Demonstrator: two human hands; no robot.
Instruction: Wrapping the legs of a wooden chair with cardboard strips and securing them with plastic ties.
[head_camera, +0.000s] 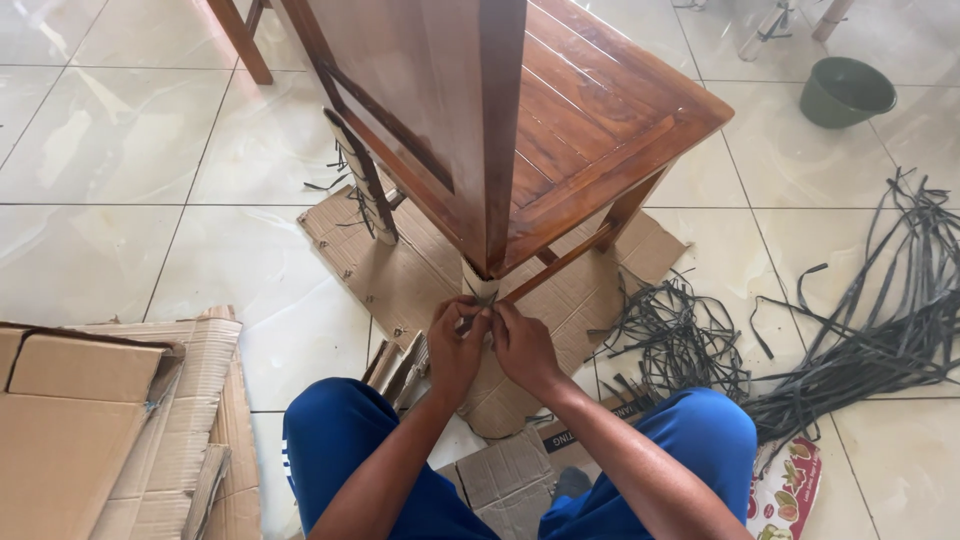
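Both hands meet low on the chair leg (480, 283): the left hand (457, 345) and right hand (523, 345) close their fingers around the pale wrap (478, 287) there, pinching it tight against the wood, seemingly so it cannot slip. The chair (560, 120) stands on flattened cardboard (400, 270), which keeps its legs off the tiles. Dark straps (880, 330) lie heaped to the right, within reach. A green bowl (846, 92) sits well apart.

A flattened brown cardboard box (75, 420) lies at 8 o'clock. A red-and-white printed pouch (787, 490) with fruit pictures lies at 5 o'clock.
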